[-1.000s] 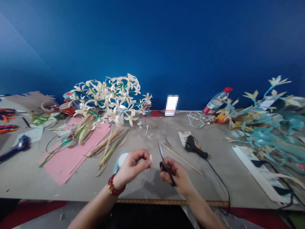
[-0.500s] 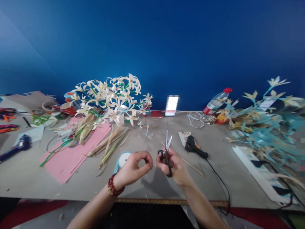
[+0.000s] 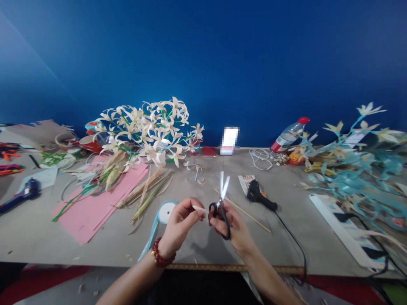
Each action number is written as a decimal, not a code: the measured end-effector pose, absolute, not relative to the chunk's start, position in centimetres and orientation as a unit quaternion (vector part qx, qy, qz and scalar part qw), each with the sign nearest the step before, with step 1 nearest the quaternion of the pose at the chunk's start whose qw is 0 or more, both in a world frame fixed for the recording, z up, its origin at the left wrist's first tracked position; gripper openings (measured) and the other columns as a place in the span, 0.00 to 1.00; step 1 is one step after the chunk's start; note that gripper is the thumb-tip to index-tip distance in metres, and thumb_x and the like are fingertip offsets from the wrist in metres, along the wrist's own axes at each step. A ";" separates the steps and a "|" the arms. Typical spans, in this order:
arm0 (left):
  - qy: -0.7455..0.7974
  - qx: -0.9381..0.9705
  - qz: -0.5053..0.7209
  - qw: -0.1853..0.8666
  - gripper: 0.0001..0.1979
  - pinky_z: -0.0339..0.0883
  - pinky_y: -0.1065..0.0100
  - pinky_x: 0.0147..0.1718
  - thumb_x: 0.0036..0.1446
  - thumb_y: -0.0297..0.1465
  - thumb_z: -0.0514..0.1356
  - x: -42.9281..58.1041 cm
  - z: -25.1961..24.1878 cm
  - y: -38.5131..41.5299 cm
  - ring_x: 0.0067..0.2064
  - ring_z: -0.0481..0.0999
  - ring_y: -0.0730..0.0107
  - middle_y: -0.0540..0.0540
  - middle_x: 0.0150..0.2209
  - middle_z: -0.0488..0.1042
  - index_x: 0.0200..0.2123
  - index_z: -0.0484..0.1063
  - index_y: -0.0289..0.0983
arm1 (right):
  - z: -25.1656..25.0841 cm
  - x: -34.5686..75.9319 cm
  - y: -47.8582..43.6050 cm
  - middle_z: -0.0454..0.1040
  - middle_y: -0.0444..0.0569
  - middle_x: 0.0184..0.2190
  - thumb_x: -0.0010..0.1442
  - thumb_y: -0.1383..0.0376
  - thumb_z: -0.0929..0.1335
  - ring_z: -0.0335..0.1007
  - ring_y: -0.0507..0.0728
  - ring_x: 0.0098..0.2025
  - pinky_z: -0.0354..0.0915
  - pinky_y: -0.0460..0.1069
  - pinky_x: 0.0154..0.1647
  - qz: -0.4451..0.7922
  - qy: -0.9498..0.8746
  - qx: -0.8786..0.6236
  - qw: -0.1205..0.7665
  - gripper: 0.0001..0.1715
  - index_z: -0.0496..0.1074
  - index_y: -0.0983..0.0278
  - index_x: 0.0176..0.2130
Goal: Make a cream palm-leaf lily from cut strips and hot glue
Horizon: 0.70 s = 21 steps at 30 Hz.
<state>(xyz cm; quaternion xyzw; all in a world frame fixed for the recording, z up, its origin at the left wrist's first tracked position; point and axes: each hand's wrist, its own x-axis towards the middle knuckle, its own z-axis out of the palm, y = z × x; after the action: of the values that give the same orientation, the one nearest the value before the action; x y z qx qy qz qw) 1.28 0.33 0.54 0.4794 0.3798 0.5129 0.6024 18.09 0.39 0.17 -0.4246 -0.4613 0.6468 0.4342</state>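
My right hand (image 3: pixel 232 226) grips black-handled scissors (image 3: pixel 221 201), their blades apart and pointing up and away from me. My left hand (image 3: pixel 180 222), with a red bead bracelet at the wrist, pinches a small pale strip (image 3: pixel 199 208) whose tip almost touches the scissor handles. A roll of light blue ribbon (image 3: pixel 165 212) lies on the grey table (image 3: pixel 197 250) just left of my left hand, its tail trailing toward the table edge. A thin wooden stick (image 3: pixel 251 217) lies behind my right hand.
A bunch of cream paper flowers (image 3: pixel 149 131) stands at the back left over pink paper sheets (image 3: pixel 95 203). A black glue gun (image 3: pixel 260 197) and its cord lie to the right, with a white power strip (image 3: pixel 346 228), teal flower stems (image 3: pixel 356 173) and a bottle (image 3: pixel 289 135). A blue glue gun (image 3: pixel 19 195) lies far left.
The scissors swung from pointing away with blades together to upright with blades apart. My left hand shifted slightly right and brought the pale strip up to the scissors.
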 end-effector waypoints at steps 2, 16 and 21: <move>0.372 0.483 0.520 0.597 0.08 0.62 0.70 0.37 0.58 0.32 0.61 0.9 0.8 0.6 0.35 0.68 0.70 0.48 0.31 0.69 0.28 0.68 0.36 | -0.3 19.0 0.1 0.66 0.42 0.28 0.47 0.46 0.76 0.60 0.51 0.28 0.57 0.45 0.27 0.672 -0.488 -0.408 0.379 0.27 0.65 0.62 0.33; 0.347 0.499 0.501 0.616 0.10 0.65 0.66 0.39 0.58 0.35 0.62 0.2 1.1 1.2 0.36 0.70 0.67 0.44 0.35 0.73 0.30 0.68 0.35 | -1.0 20.6 -0.5 0.64 0.38 0.23 0.44 0.45 0.76 0.55 0.48 0.22 0.52 0.44 0.23 0.684 -0.527 -0.428 0.268 0.30 0.60 0.61 0.28; 0.344 0.499 0.498 0.620 0.09 0.64 0.67 0.39 0.58 0.34 0.62 0.1 1.1 1.2 0.36 0.70 0.68 0.44 0.35 0.73 0.30 0.68 0.35 | -1.0 20.5 -0.5 0.63 0.36 0.20 0.43 0.44 0.76 0.53 0.46 0.19 0.50 0.43 0.21 0.695 -0.514 -0.426 0.267 0.32 0.58 0.61 0.27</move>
<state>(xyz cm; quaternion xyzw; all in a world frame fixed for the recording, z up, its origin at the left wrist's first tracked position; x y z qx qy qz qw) 0.09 1.25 1.08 0.4990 0.3437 0.4983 0.6202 20.48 -0.54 -0.99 -0.4256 -0.5143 0.6951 0.2668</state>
